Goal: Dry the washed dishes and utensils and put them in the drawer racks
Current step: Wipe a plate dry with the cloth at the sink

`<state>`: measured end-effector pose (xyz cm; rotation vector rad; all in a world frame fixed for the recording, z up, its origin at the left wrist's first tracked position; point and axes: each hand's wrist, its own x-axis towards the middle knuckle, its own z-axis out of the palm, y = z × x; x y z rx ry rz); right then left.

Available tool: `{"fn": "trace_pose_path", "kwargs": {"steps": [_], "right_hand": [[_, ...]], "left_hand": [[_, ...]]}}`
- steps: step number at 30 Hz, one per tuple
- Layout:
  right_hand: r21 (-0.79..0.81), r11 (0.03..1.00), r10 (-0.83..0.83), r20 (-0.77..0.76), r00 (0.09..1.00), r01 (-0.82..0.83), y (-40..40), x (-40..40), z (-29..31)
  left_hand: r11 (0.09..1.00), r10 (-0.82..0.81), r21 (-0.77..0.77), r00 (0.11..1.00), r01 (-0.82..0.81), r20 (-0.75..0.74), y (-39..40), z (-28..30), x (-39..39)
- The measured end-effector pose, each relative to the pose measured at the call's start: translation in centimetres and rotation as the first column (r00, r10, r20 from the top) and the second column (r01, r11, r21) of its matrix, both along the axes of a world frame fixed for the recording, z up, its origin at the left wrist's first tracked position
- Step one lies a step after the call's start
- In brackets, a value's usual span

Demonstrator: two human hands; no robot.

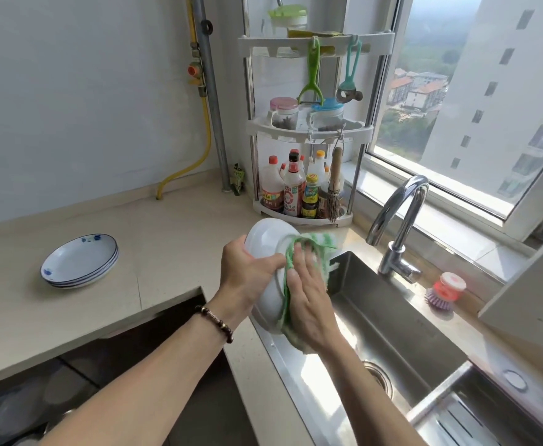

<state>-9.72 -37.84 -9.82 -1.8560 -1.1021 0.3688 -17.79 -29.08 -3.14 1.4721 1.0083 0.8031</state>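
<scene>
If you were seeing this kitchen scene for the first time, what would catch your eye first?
The two hands at centre: the left hand grips a white dish tilted on edge above the sink's left rim, while the right hand presses a green cloth against it. Next, the stack of blue-patterned plates on the counter to the left, and the curved chrome faucet to the right by the window.

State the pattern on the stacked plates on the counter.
White stacked plates with blue floral marks and blue rim lines; head view.

I see a white round ceramic plate (265, 249) tilted on edge above the sink's rim, a green-and-white knitted cloth (320, 244) pressed against its face; three blue-patterned white plates (78, 260) sit stacked on the desk.
</scene>
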Motion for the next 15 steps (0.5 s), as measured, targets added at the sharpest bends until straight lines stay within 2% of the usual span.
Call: {"fn": "trace_pose_path", "kwargs": {"steps": [4,7,10,11,12,14,15], "right_hand": [[0.077,0.996,0.033,0.054,0.998,-0.037,-0.9,-2.5,-0.3],[0.155,0.984,-0.111,0.167,0.980,0.085,-0.8,-3.4,-1.0],[0.231,0.963,-0.215,0.333,0.918,0.142,-0.2,-4.7,-1.8],[0.246,0.952,-0.255,0.319,0.913,0.180,0.0,-4.4,-1.8],[0.234,0.944,-0.288,0.237,0.928,0.233,0.2,-3.7,-1.5],[0.174,0.921,-0.345,-0.057,0.937,0.350,1.0,-1.9,-0.7],[0.158,0.916,-0.348,-0.147,0.926,0.369,1.5,-1.6,-0.5]], "left_hand": [[0.994,0.084,-0.076,0.994,-0.078,0.074,0.1,-0.2,-0.1],[0.966,0.231,-0.143,0.967,-0.214,0.111,-0.2,-0.2,0.4],[0.893,0.381,-0.323,0.908,-0.312,0.174,0.0,0.0,1.3],[0.886,0.381,-0.350,0.907,-0.304,0.177,0.0,0.1,1.3],[0.888,0.370,-0.355,0.912,-0.292,0.175,0.0,0.1,1.3],[0.896,0.358,-0.343,0.916,-0.282,0.183,-0.2,0.4,1.2],[0.891,0.377,-0.345,0.905,-0.296,0.197,-0.2,0.5,1.2]]}}
